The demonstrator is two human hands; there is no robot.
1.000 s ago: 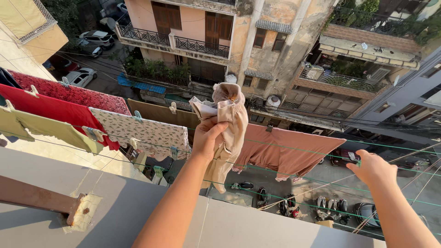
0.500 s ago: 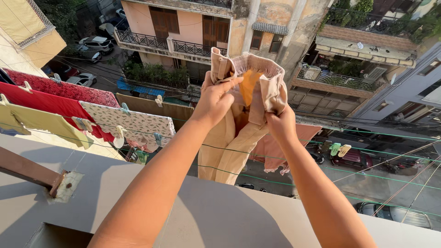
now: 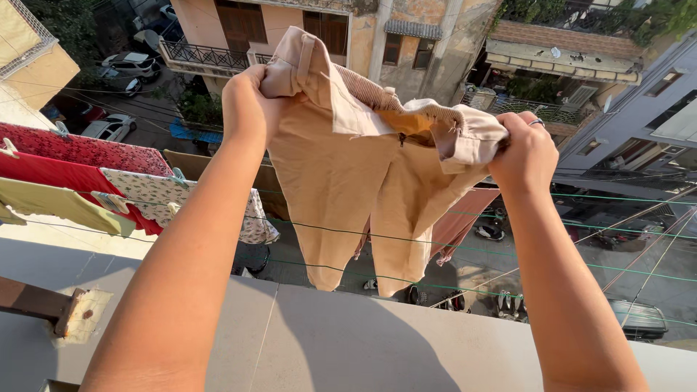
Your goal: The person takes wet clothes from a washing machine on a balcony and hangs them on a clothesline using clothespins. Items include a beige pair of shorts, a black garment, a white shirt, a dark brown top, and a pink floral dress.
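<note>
Item: beige trousers (image 3: 341, 181), held out beyond a grey parapet ledge (image 3: 348, 341), waistband uppermost, legs hanging down in front of green clotheslines (image 3: 552, 254). Left hand (image 3: 247, 109): fingers closed, gripping the left end of the waistband. Right hand (image 3: 526, 152): fingers closed, bunching the right end of the waistband; ring on one finger. Adjacent: red cloth (image 3: 69, 174), yellow-green cloth (image 3: 65, 207), floral cloth (image 3: 160, 192) and brown cloth (image 3: 461, 218), all hanging on the lines. Below: street with parked scooters (image 3: 457, 299) and cars (image 3: 109, 129).
</note>
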